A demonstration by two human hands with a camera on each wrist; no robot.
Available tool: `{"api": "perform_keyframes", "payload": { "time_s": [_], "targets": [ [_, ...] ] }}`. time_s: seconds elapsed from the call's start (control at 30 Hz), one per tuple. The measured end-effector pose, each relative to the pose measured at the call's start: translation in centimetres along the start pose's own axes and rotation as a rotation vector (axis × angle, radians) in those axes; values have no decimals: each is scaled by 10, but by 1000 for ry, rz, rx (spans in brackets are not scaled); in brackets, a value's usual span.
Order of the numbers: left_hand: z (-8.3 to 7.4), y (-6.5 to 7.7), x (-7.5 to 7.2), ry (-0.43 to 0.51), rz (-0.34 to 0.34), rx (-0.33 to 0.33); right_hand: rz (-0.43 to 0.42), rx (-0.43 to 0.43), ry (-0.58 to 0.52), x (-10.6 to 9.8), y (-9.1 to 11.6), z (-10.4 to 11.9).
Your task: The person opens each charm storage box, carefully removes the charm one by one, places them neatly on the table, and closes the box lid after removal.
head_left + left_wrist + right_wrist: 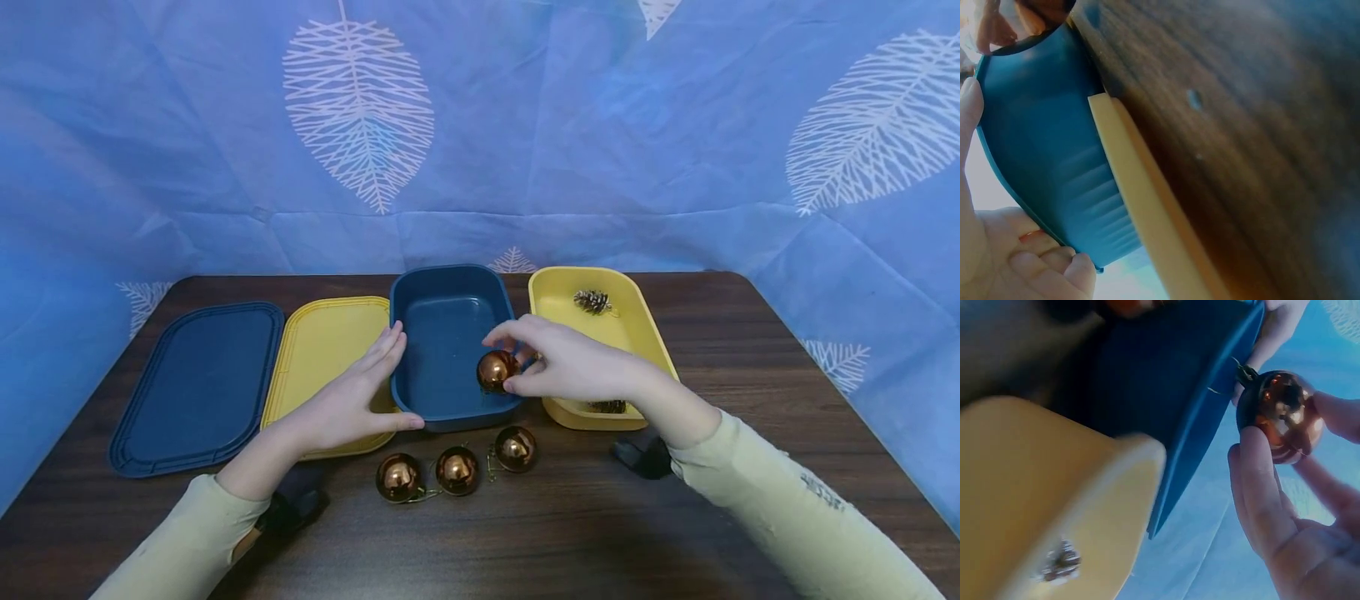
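Note:
My right hand [558, 358] pinches a shiny copper-brown Christmas bauble [497, 371] over the right front part of a deep blue box [442, 412]. The bauble's cap and loop show in the right wrist view, where thumb and fingertips hold the ball [1285, 415]. My left hand [352, 400] rests against the box's left side, fingers stretched along the rim and thumb near the front left corner. Before the box lie three more baubles: a left one [399, 478], a middle one [457, 470] and a right one [515, 449], with gold strings.
Right of the blue box stands a yellow box [630, 333] holding a pine cone [592, 302] at the back and another [607, 407] at the front. To the left, a yellow lid [318, 342] and a blue lid [198, 383] lie flat on the dark wooden table [525, 542].

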State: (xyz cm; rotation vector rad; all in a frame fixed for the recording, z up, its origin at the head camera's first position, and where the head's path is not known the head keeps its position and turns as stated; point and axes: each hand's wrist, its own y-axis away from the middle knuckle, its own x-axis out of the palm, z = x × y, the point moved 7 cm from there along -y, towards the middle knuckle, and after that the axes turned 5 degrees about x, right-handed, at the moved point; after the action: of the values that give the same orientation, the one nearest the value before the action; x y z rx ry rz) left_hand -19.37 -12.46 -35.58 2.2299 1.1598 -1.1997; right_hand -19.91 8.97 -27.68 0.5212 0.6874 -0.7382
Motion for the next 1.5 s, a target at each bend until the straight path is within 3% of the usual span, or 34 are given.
{"api": "perform_keyframes", "payload": {
  "time_s": [0.33,0.47,0.6,0.73,0.87,1.0,1.5],
  "targets": [
    [0,0,1,-5,-4,3,-149,-30,-73,14,68,-27],
    [1,0,1,-6,-2,-2,-201,-10,-18,22,87,-36],
    [0,-1,1,-4,-1,-6,-273,-42,58,30,100,-40],
    [0,-1,1,-2,1,-10,-327,-27,129,36,105,-43],
    [0,-1,1,1,2,-12,-309,87,181,41,105,-52],
    [0,0,1,5,2,-12,-287,138,226,46,102,-59],
    [1,0,1,-2,-2,-14,-235,213,179,55,95,-71]
  ]
}}
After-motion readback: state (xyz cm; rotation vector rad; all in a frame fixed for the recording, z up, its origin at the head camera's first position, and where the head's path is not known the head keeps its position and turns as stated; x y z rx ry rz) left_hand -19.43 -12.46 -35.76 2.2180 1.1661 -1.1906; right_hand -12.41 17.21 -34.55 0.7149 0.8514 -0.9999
